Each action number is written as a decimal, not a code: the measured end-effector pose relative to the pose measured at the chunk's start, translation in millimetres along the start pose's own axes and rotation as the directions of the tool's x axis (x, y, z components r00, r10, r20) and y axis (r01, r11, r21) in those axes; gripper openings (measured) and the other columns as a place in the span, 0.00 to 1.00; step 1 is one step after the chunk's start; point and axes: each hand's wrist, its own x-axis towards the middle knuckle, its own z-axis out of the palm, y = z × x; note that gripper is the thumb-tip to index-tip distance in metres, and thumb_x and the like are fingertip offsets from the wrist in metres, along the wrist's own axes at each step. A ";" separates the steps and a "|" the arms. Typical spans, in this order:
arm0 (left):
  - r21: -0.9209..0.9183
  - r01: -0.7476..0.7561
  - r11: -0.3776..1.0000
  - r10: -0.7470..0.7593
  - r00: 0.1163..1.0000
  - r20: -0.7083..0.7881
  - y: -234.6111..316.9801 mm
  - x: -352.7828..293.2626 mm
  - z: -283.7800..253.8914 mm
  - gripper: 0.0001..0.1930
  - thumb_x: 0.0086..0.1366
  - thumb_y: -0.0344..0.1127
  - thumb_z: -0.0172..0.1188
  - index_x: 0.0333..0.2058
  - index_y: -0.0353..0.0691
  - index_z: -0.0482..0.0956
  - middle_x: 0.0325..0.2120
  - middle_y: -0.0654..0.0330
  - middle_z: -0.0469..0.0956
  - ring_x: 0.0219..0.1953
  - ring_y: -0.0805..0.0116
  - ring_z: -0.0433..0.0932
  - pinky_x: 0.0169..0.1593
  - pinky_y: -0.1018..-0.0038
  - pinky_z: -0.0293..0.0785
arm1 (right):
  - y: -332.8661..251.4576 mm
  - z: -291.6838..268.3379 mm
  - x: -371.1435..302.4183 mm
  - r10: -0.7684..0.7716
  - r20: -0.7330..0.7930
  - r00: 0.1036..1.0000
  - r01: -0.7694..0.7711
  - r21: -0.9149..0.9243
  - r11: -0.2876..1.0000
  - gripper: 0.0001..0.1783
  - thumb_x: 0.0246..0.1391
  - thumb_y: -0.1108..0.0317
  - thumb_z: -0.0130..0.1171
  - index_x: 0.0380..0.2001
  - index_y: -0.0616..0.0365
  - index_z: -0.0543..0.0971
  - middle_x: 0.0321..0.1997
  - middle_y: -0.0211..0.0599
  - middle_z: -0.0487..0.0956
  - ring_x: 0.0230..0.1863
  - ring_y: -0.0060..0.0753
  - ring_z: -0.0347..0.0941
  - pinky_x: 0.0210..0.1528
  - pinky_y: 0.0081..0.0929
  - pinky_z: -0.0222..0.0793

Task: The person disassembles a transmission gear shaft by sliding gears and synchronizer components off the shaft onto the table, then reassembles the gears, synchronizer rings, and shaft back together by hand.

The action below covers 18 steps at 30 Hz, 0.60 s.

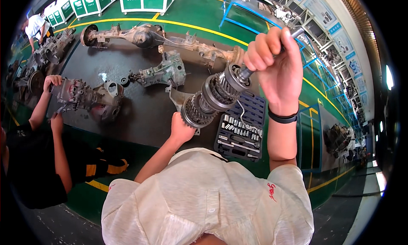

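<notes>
A transmission gear shaft (208,96) with several stacked gears and a bearing is held at a slant above the bench. My right hand (274,54) is closed around the bare upper end of the shaft. Down at the lowest toothed gear, my left hand (182,128) grips the assembly from the side, its fingers mostly hidden behind the gears. A grey metal plate (177,96) shows behind the lower gears, beside my left hand; whether it is joined to the shaft I cannot tell.
Beside the shaft lies an open socket set case (240,134). A gearbox housing (163,71) and a long rusty axle (144,36) lie farther back on the dark bench (140,107). At left, a co-worker's hands touch another gearbox (80,96). Blue frames (312,113) stand at right.
</notes>
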 end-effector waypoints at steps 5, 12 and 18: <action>0.093 -0.043 0.995 0.035 0.996 0.083 9.7 -7.9 5.3 0.06 0.51 0.26 0.64 0.30 0.32 0.83 0.24 0.51 0.83 0.28 0.57 0.84 0.33 0.69 0.76 | -12.9 -5.6 -4.1 -0.011 0.046 0.999 0.002 0.202 0.979 0.23 0.70 0.56 0.42 0.18 0.48 0.60 0.15 0.22 0.57 0.16 0.19 0.51 0.21 0.23 0.52; 0.043 0.145 0.988 -0.151 0.953 0.264 44.8 -26.6 15.1 0.21 0.50 0.27 0.71 0.45 0.33 0.80 0.40 0.54 0.84 0.45 0.66 0.80 0.51 0.68 0.74 | -42.4 -34.7 -18.1 -0.014 0.182 0.983 -0.084 0.517 0.852 0.22 0.71 0.62 0.37 0.19 0.51 0.61 0.17 0.25 0.58 0.17 0.19 0.53 0.23 0.22 0.55; -0.017 0.065 0.998 -0.058 0.966 0.253 60.6 -31.7 25.8 0.16 0.49 0.29 0.70 0.39 0.33 0.81 0.34 0.55 0.84 0.37 0.66 0.81 0.45 0.69 0.75 | -48.5 -49.2 -26.5 0.070 0.172 0.983 -0.167 0.653 0.739 0.22 0.69 0.62 0.40 0.18 0.51 0.61 0.15 0.26 0.58 0.15 0.20 0.52 0.20 0.23 0.55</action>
